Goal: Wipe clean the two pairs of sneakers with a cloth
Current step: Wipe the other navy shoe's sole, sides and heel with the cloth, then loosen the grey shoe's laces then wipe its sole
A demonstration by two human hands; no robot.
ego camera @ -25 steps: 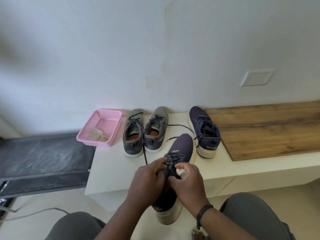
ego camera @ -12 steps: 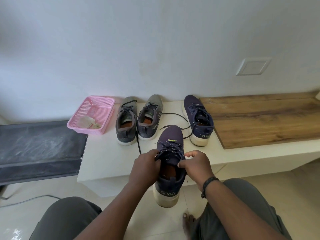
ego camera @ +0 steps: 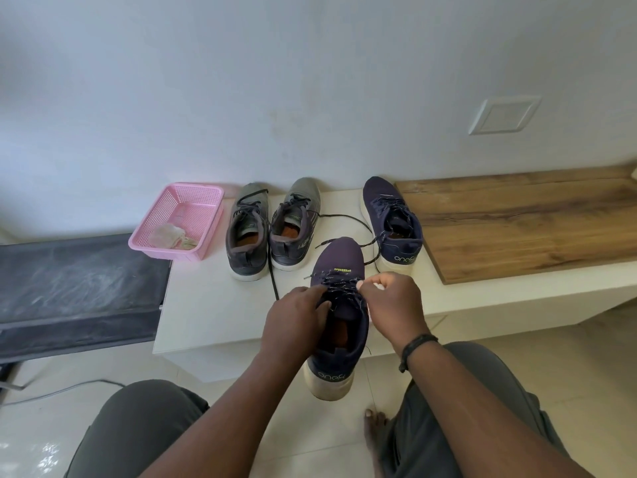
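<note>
I hold a navy sneaker [ego camera: 339,257] heel-toward-me over the front edge of the white bench [ego camera: 213,305]. My left hand [ego camera: 293,315] grips its left side at the collar and laces. My right hand [ego camera: 396,301] is curled at the right side of the laces, and a bit of white cloth [ego camera: 380,286] peeks out of its fingers. The matching navy sneaker [ego camera: 393,222] stands at the back of the bench. Two grey sneakers [ego camera: 248,232] [ego camera: 296,222] stand side by side to its left, laces trailing loose.
A pink basket [ego camera: 206,198] with a crumpled pale rag [ego camera: 172,234] sits at the bench's back left. A wooden board [ego camera: 517,222] covers the bench's right part. A dark dusty surface [ego camera: 69,288] lies left, a cable [ego camera: 69,388] on the floor. My bare foot [ego camera: 374,429] is below the shoe.
The held sneaker has come lower and nearer, its heel now facing me. My right hand has slid from the tongue to the right side of the laces.
</note>
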